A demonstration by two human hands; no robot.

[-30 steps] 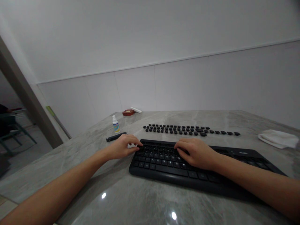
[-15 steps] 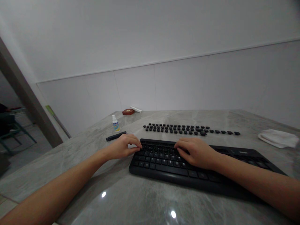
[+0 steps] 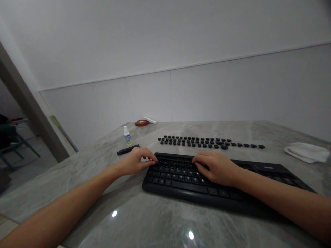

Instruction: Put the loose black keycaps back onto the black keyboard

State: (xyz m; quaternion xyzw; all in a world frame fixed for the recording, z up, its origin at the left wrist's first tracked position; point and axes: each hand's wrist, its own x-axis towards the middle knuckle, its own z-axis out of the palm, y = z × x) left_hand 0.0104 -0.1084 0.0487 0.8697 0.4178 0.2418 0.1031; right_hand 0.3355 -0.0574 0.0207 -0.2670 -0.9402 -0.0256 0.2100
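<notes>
Keyboard, flat black plastic, at left hand, beneath right hand, both half-curled.
Looks light, stiff; grip its ends; fingertip hold unclear.

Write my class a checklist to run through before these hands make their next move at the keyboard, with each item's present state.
1. Black keyboard lying on the table: ok.
2. Left hand at the keyboard's far left corner: ok.
3. Right hand over the middle of the keyboard: ok.
4. Whether either hand's fingertips hold a keycap: cannot tell; the fingers hide it.
5. Loose black keycaps in rows behind the keyboard, apart from it: ok.
6. White-capped bottle upright and apart from both hands: ok.
</notes>
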